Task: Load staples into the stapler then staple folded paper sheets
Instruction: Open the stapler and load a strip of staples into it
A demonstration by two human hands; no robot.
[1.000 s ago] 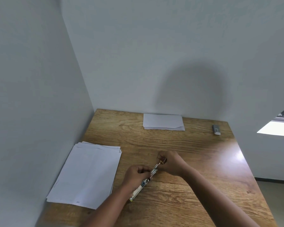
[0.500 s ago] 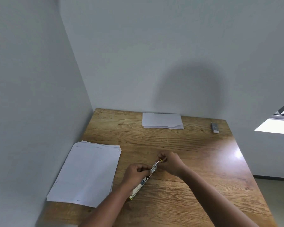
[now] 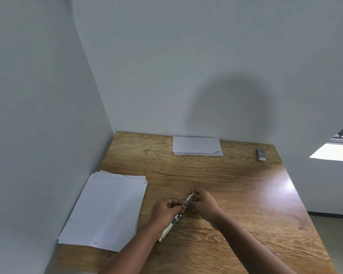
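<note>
Hands first: the left hand (image 3: 166,211) is curled closed around the middle of the stapler (image 3: 177,216), which lies on a slant just above the near-centre of the bench (image 3: 236,186), its pale body running from the near-left up to a metal front end with a yellow tip. The right hand (image 3: 203,204) pinches narrowly at that far metal end, fingertips bunched around it. Whether a strip of staples sits between those fingers is too small to tell.

By the look of it, the loading step is under way, with nothing stapled yet. To do it well, I would judge that the left hand should keep the body steady and level while the right works the front end squarely along the stapler's length; a skewed push is likely to jam the strip or scatter staples on the wood. Keeping the work low over the bench would let any dropped piece be found.

Further out, a stack of flat white sheets (image 3: 105,210) lies to the left, near the wall, close beside the left forearm. A smaller folded stack of paper (image 3: 196,145) rests at the far edge, well apart from the hands. At the far right corner sits a small grey box (image 3: 260,154), perhaps the staple box, though I cannot be sure.
</note>
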